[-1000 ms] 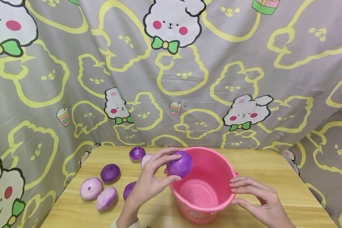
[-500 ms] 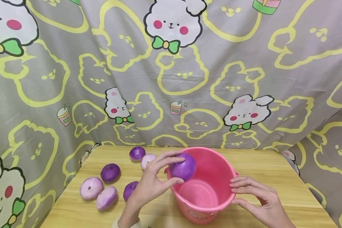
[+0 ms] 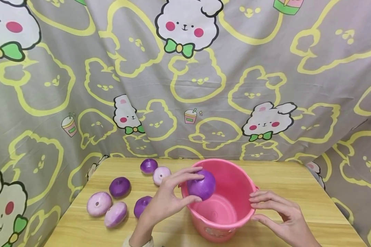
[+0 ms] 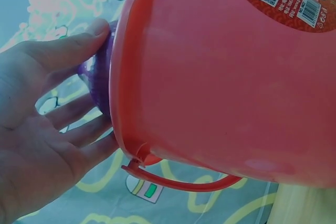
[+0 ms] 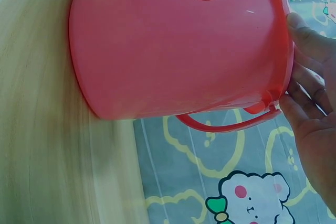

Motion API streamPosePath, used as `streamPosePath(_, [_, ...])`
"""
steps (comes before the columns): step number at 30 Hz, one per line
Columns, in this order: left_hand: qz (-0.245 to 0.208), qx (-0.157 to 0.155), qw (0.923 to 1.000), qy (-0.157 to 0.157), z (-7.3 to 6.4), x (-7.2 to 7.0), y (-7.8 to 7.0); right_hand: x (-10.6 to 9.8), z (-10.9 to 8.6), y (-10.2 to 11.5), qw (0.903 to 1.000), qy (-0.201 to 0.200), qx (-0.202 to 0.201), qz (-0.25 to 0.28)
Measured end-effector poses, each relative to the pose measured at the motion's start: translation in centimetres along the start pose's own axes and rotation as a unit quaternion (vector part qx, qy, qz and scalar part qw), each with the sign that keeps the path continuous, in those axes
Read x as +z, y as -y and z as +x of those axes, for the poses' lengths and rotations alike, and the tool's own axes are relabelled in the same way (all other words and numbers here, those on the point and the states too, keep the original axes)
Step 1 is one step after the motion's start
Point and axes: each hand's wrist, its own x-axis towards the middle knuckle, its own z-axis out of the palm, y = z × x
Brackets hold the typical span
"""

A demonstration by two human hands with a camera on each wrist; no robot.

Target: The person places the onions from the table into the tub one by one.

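A round purple onion [image 3: 201, 185] is gripped between the thumb and fingers of my left hand [image 3: 168, 199]. The onion hangs at the left part of the mouth of a pink plastic bucket [image 3: 214, 229], just within the rim in the head view. From the left wrist view, the rim hides part of the onion [image 4: 97, 74]. My right hand [image 3: 285, 216] holds the bucket's right rim, with the thumb nearer me and bent fingers farther along. In the right wrist view, its fingertips [image 5: 296, 20] touch the rim edge. The bucket's round inner base shows.
More onions lie left on the wooden table [image 3: 284, 178]: dark purple ones [image 3: 120, 187] and paler ones [image 3: 99, 204], one pale onion [image 3: 161, 175] near the bucket. The bucket's handle [image 5: 226, 128] hangs on its far side. A patterned curtain [image 3: 204, 85] encloses the table.
My left hand has carried the onion a little right and down, farther over the bucket's mouth. More of the pale onion behind the hand shows. The right hand and bucket stay put.
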Motion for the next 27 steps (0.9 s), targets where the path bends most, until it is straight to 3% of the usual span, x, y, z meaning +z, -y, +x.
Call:
streamPosePath(19, [0.003, 0.001, 0.999, 0.044, -0.1, 0.1, 0.4, 0.0, 0.2, -0.1, 0.9998, 0.007, -0.014, 0.011])
streamPosePath(27, [-0.002, -0.012, 0.9976, 0.068, -0.1, 0.1, 0.3, -0.3, -1.0, -1.2, 0.9999, 0.009, -0.007, 0.007])
